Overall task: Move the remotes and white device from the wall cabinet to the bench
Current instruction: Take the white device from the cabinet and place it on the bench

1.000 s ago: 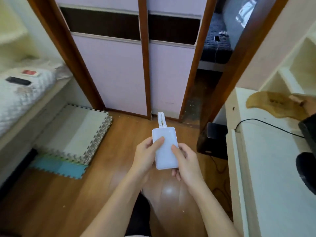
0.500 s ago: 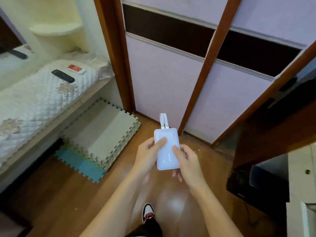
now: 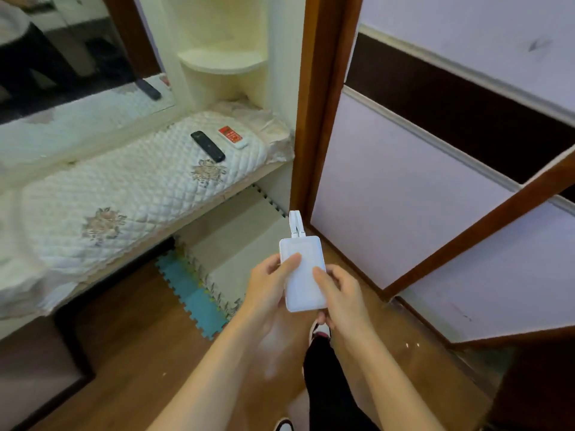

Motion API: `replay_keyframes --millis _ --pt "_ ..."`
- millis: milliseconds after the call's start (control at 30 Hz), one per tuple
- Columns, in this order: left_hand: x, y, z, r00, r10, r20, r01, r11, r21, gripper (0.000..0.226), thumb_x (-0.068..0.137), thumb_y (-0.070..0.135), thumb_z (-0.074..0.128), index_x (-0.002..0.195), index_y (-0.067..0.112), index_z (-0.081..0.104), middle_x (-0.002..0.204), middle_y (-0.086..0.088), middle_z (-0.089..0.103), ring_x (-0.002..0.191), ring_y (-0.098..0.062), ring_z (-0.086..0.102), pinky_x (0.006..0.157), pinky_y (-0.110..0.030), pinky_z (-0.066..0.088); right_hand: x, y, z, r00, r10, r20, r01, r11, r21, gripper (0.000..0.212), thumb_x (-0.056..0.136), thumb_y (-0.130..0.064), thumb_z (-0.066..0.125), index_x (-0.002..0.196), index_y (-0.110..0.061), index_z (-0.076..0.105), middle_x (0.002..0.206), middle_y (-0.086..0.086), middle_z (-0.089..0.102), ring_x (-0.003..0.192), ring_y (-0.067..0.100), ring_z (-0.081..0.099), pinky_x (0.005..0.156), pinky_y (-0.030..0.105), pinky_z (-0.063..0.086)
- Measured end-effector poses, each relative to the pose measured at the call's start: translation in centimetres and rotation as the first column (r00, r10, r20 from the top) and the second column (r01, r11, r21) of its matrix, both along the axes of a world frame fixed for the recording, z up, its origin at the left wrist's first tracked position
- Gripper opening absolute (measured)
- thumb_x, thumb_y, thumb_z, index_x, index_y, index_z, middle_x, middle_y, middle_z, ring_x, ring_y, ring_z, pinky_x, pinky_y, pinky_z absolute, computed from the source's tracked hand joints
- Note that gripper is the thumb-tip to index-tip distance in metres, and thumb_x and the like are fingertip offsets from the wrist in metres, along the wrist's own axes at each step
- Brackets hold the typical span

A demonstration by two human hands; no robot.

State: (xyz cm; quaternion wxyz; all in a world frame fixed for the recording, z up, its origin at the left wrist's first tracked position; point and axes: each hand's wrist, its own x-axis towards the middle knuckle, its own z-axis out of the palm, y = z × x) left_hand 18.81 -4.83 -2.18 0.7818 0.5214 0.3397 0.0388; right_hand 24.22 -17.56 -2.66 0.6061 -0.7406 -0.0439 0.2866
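Note:
I hold the white device (image 3: 302,272), a flat rounded box with a short folded strap at its far end, in front of me above the floor. My left hand (image 3: 268,283) grips its left edge with the thumb on top. My right hand (image 3: 340,295) grips its right edge, thumb laid across the face. On the bench (image 3: 102,197), covered by a white quilted pad, lie a black remote (image 3: 207,146) and a white remote with a red label (image 3: 232,137), side by side at the bench's right end.
A stack of foam floor mats (image 3: 224,259) lies under the bench's right end. A brown door post (image 3: 320,98) and lilac sliding doors (image 3: 404,188) stand right of the bench. A mirror (image 3: 71,51) backs the bench, with a corner shelf (image 3: 222,62) beside it.
My view has swung left, bringing the bench and its two remotes closer and more central. Both hands keep the same hold on the white device. The right-hand cabinet has left the view.

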Motion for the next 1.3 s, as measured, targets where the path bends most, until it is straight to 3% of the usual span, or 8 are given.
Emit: replay_keyframes --millis 233,333,500,600,833,1000,1167,1300 --pt "7.9 8.4 -0.8 0.981 0.194 -0.019 -0.194 0.981 0.000 0.023 0.097 0.023 0.064 0.111 0.007 0.071 0.105 -0.013 0.077 0.080 -0.019 0.074 0.060 -0.030 0.058 10.3 9.6 -1.5 0.976 0.214 0.022 -0.214 0.977 -0.016 0.017 0.097 -0.033 0.057 0.096 -0.018 0.064 0.091 0.016 0.067 0.045 0.023 0.053 0.037 0.025 0.039" --pt "12.3 12.4 -0.8 0.955 0.297 -0.025 -0.296 0.955 0.035 0.022 0.096 0.024 0.065 0.110 0.008 0.073 0.106 -0.013 0.077 0.086 -0.022 0.074 0.068 -0.036 0.060 15.9 14.2 -1.8 0.939 0.342 0.043 -0.339 0.939 -0.056 0.020 0.098 -0.036 0.055 0.102 -0.019 0.065 0.093 0.013 0.067 0.050 0.017 0.060 0.039 0.024 0.043" --pt "19.3 18.7 0.1 0.902 0.431 -0.017 -0.431 0.902 0.010 0.023 0.095 0.027 0.067 0.112 0.012 0.073 0.107 -0.009 0.078 0.095 -0.028 0.075 0.076 -0.044 0.061 24.5 22.0 -1.2 0.880 0.470 0.068 -0.467 0.883 -0.055 0.022 0.099 -0.035 0.053 0.099 -0.016 0.064 0.086 0.024 0.062 0.042 0.022 0.053 0.037 0.023 0.039" --pt "21.9 21.9 0.2 0.873 0.487 -0.034 -0.486 0.874 0.031 0.022 0.096 0.027 0.067 0.110 0.012 0.073 0.105 -0.011 0.078 0.096 -0.030 0.075 0.085 -0.051 0.061 27.7 26.1 -0.9 0.857 0.510 0.077 -0.507 0.860 -0.061 0.020 0.099 -0.032 0.054 0.096 -0.015 0.065 0.074 0.014 0.063 0.039 0.020 0.051 0.036 0.021 0.036" --pt "21.5 26.7 -1.1 0.818 0.571 -0.073 -0.573 0.820 -0.007 0.024 0.098 0.025 0.063 0.117 0.013 0.070 0.109 -0.011 0.077 0.098 -0.027 0.075 0.081 -0.041 0.061 29.0 32.8 -2.8 0.778 0.628 -0.002 -0.627 0.776 -0.062 0.019 0.098 -0.034 0.055 0.101 -0.018 0.064 0.077 0.007 0.067 0.038 0.022 0.053 0.034 0.021 0.035" --pt "19.7 28.9 -3.0 0.795 0.588 -0.152 -0.594 0.805 0.008 0.025 0.096 0.024 0.065 0.119 0.016 0.070 0.109 -0.006 0.078 0.089 -0.016 0.076 0.060 -0.024 0.056 27.8 35.7 -4.8 0.735 0.677 -0.045 -0.678 0.730 -0.088 0.020 0.098 -0.034 0.056 0.102 -0.016 0.063 0.084 0.014 0.067 0.039 0.023 0.056 0.032 0.023 0.036" --pt "18.0 31.9 -5.6 0.759 0.619 -0.201 -0.623 0.780 0.050 0.022 0.092 0.026 0.072 0.112 0.017 0.074 0.103 -0.004 0.079 0.093 -0.021 0.076 0.077 -0.041 0.062 26.4 38.3 -6.6 0.723 0.679 -0.130 -0.691 0.715 -0.111 0.021 0.097 -0.039 0.056 0.104 -0.020 0.062 0.095 0.014 0.067 0.044 0.024 0.060 0.035 0.025 0.036" --pt "17.9 35.4 -8.1 0.716 0.652 -0.250 -0.663 0.747 0.047 0.030 0.089 0.026 0.075 0.114 0.010 0.071 0.107 -0.009 0.077 0.097 -0.025 0.075 0.074 -0.036 0.061 25.7 41.9 -8.2 0.725 0.675 -0.136 -0.688 0.711 -0.145 0.022 0.097 -0.039 0.056 0.110 -0.021 0.059 0.097 0.011 0.068 0.047 0.023 0.062 0.034 0.024 0.038"
